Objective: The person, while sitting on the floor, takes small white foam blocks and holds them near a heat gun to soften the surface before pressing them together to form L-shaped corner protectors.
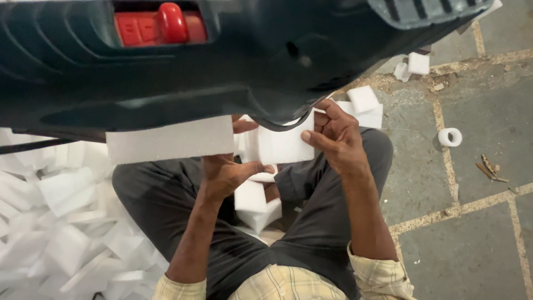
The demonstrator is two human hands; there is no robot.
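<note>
Foam heap [61, 222] left of lap, tape roll [449, 136] right on floor [477, 244]

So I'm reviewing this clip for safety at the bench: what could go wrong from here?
Three risks, judging by the head view:
1. The right hand and left hand hold the white foam slab close under the dark green power tool; fingers could get caught if it runs.
2. The tool hides much of the slab, so the hands may be working half blind.
3. Loose foam offcuts pile beside the legs and might shift or slip underfoot.
</note>
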